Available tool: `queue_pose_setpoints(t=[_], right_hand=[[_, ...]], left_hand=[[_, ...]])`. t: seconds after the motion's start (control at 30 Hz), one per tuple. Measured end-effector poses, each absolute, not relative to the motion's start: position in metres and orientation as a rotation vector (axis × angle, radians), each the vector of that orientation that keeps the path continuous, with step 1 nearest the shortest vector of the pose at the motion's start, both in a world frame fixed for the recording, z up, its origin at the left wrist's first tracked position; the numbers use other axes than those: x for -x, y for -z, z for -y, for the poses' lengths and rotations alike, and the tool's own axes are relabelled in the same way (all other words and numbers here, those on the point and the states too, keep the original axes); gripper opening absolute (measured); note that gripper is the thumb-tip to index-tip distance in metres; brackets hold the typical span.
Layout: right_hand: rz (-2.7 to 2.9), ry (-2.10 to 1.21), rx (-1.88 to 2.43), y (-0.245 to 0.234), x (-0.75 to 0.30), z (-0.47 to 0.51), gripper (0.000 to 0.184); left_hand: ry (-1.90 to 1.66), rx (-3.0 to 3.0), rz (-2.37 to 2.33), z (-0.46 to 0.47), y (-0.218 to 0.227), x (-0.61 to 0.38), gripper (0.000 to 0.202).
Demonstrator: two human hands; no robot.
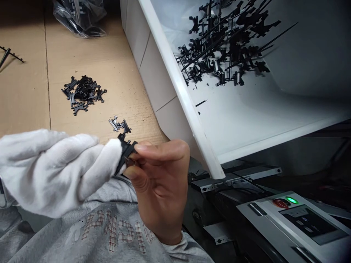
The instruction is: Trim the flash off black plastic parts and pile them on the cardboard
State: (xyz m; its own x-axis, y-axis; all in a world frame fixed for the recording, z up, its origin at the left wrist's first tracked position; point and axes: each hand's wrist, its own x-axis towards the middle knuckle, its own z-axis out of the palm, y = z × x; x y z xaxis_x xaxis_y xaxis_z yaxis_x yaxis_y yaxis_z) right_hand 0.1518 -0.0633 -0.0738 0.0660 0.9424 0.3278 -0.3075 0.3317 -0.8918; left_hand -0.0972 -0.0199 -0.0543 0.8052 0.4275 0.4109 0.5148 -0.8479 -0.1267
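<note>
My left hand (pixel 63 168), in a white cloth glove, is closed on a small black plastic part (pixel 126 151) just above my lap. The bare fingers of my right hand (pixel 161 182) pinch the same part from the other side, thumb below and index finger above. A thin piece shows between the right fingertips, too small to make out. Just beyond the hands, a couple of loose black clips (pixel 120 125) lie on the cardboard-coloured table (pixel 109 73). Farther off sits a pile of similar black clips (pixel 83 91).
A white bin (pixel 189 106) on the right holds many black moulded parts on sprues (pixel 230 44). A clear plastic bag (pixel 82 18) with black parts lies at the back. One black sprue (pixel 9 54) is at far left. A control panel (pixel 298 219) with a green light stands lower right.
</note>
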Motion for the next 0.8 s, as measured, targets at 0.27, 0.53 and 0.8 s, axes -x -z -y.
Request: queue_pose_setpoints(t=[0.27,0.53,0.8], right_hand=[[1.092,-1.069,0.694,0.078,-0.148,0.062,0.04],[1.074,-1.038,0.742,0.074,-0.147,0.059,0.038],[1.086,-1.088,0.767,0.072,-0.155,0.058,0.035]], left_hand=[[0.33,2.578,0.365,0.02,0.048,0.097,0.065],[0.397,2.613,0.442,0.019,0.042,0.081,0.062],[0.338,2.65,0.446,0.018,0.034,0.076,0.068]])
